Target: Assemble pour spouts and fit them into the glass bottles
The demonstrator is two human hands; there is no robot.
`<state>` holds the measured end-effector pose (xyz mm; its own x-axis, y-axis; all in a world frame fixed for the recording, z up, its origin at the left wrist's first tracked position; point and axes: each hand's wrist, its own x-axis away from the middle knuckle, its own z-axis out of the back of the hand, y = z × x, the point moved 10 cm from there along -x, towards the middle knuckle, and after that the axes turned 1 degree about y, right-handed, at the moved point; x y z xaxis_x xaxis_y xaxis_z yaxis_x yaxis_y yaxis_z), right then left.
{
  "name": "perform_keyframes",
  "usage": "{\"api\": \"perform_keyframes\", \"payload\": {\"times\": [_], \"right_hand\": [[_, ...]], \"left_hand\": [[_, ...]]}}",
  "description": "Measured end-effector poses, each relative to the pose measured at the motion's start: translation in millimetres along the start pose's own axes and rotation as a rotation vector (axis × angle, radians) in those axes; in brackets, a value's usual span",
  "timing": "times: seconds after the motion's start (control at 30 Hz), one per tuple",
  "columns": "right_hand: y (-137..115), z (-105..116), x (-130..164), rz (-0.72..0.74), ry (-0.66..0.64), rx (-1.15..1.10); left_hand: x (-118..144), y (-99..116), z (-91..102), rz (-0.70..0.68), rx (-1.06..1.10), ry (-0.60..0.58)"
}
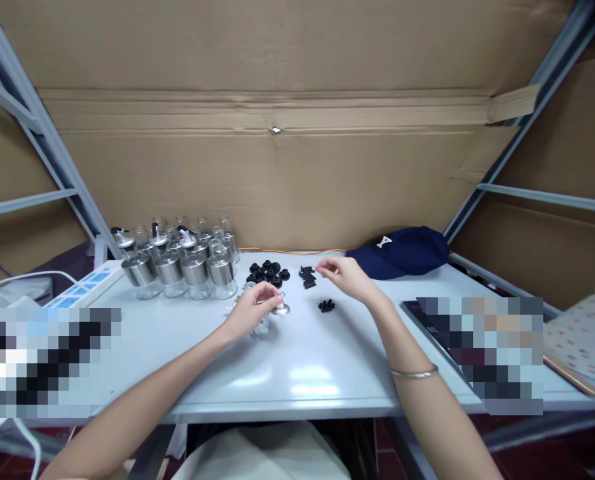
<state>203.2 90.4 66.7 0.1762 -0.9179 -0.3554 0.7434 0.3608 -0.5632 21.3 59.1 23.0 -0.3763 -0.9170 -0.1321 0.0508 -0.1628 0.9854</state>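
Note:
My left hand (253, 307) is closed, thumb and fingers pinching a silver metal dispenser cap (281, 309) just above the table. Clear plastic pieces (261, 327) lie under and beside this hand, partly hidden by it. My right hand (346, 275) is raised over the table with its fingertips pinched together; whatever may be between them is too small to make out. Those fingertips are beside a small pile of flat black pieces (307, 276). Nearer to me lies a cluster of tiny black parts (326, 305). Round black stoppers (267, 272) are heaped behind my left hand.
Several glass bottles with metal sleeves (195, 267) stand at the back left, some with spout caps. A navy cap (402, 252) rests at the back right. A white power strip (90, 283) lies at left, a dark flat device (427, 327) at right. Cardboard (287, 187) walls the back.

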Motion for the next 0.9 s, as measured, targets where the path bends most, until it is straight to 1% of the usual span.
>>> {"api": "perform_keyframes", "payload": {"times": [0.03,0.1,0.17,0.23,0.3,0.47,0.57,0.7,0.9], "right_hand": [[16.0,-1.6,-1.3,-0.045,-0.046,0.117],[42.2,-10.7,-0.8,-0.127,-0.155,0.237],[50.9,-21.8,1.1,-0.13,-0.231,0.238],[50.8,-31.5,3.7,-0.111,-0.293,0.201],[51.3,-36.3,6.6,-0.113,-0.346,0.169],[65.5,-33.8,11.8,-0.177,-0.423,0.137],[72.0,-38.6,14.9,-0.22,-0.468,0.065],[72.0,-44.7,16.0,-0.242,-0.48,0.02],[68.0,-44.6,16.4,-0.244,-0.481,0.058]], "left_hand": [[-0.5,-2.3,1.2,0.019,0.013,0.008],[-1.2,-3.7,4.4,0.033,0.039,0.028],[-1.5,-1.0,8.4,0.016,0.069,0.056],[-1.6,2.7,12.3,-0.009,0.091,0.083],[-1.5,5.2,15.9,-0.026,0.094,0.109],[-1.7,4.9,17.9,-0.021,0.082,0.125],[-1.4,4.8,16.6,-0.007,0.091,0.12],[0.1,9.7,17.3,-0.028,0.081,0.129],[-0.3,8.2,16.7,-0.019,0.072,0.118]]}}
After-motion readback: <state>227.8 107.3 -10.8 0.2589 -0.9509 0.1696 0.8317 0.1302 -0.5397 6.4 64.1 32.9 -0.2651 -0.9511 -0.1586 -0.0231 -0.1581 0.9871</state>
